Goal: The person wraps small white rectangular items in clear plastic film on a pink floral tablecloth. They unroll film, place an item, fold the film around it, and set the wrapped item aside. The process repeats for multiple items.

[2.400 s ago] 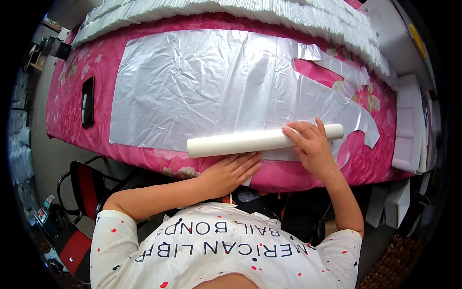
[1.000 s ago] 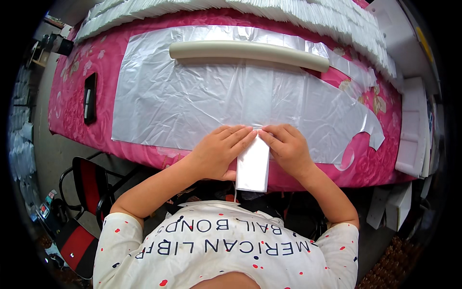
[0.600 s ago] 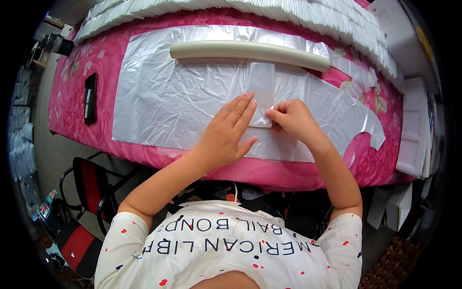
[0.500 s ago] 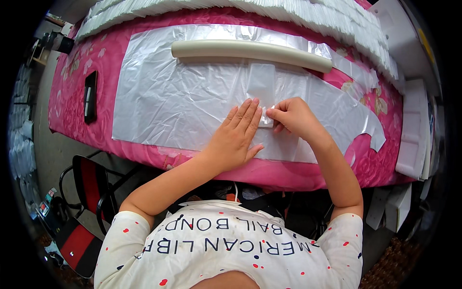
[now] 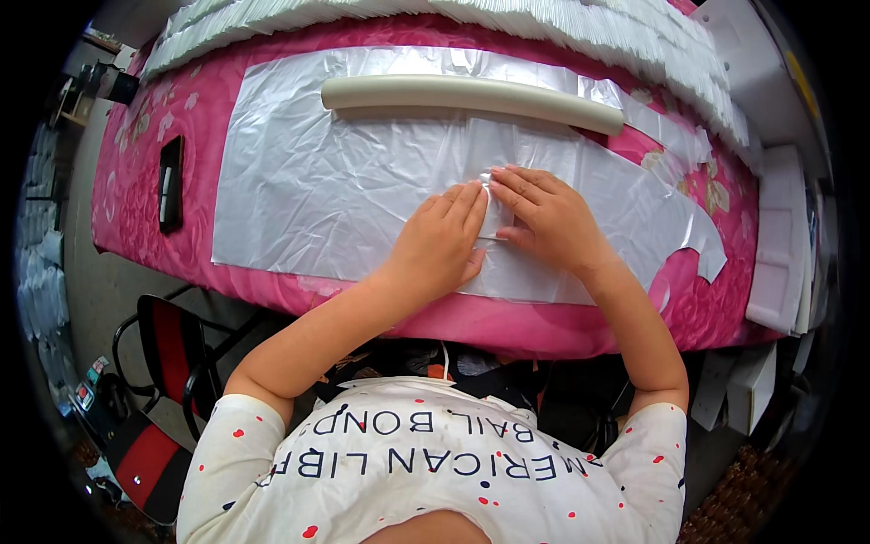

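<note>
Translucent film strip, one, on the silver-white film sheet near its front edge: left hand and right hand laid flat on it, fingertips meeting, grip spread, thumbs held off from the fingers. Status, by judgement: spreading of the sheet done, creasing of the strip apparently under way, the sheet itself unfolded. Beyond: pale roll across the sheet's far part; pink floral surface beneath; dark phone at left; stacked white packets behind.
</note>
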Available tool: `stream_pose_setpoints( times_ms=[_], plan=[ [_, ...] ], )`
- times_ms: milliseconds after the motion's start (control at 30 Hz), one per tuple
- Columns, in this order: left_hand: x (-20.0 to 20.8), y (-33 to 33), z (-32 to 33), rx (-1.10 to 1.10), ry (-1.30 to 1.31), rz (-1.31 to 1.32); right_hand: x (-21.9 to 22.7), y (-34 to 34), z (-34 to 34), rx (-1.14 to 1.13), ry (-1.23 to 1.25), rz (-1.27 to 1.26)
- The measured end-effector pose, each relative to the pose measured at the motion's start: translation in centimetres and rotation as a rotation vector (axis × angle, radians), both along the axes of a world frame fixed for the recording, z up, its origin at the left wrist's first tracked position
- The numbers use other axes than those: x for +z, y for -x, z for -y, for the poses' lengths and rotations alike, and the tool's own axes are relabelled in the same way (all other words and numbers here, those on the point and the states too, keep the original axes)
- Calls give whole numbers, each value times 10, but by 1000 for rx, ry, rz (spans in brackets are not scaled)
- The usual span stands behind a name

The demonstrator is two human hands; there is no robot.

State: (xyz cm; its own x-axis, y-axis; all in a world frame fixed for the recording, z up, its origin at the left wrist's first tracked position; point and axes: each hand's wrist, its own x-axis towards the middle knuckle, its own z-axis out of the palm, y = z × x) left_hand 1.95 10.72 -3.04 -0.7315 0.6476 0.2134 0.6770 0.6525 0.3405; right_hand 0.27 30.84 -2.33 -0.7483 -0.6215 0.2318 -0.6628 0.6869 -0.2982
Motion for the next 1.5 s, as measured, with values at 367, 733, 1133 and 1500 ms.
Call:
stream_pose_setpoints(
  times_ms=[367,733,1133,1500],
  plan=[
    [-6,13,3,-68,3,-149,-1,11,-4,21,251,86],
    [11,-28,36,-325,-135,81,-2,-45,9,49,259,64],
    [5,-15,20,215,-397,535,8,-30,13,-518,508,731],
    [7,4,19,376,-334,377,16,3,19,-658,341,1059]
  ],
)
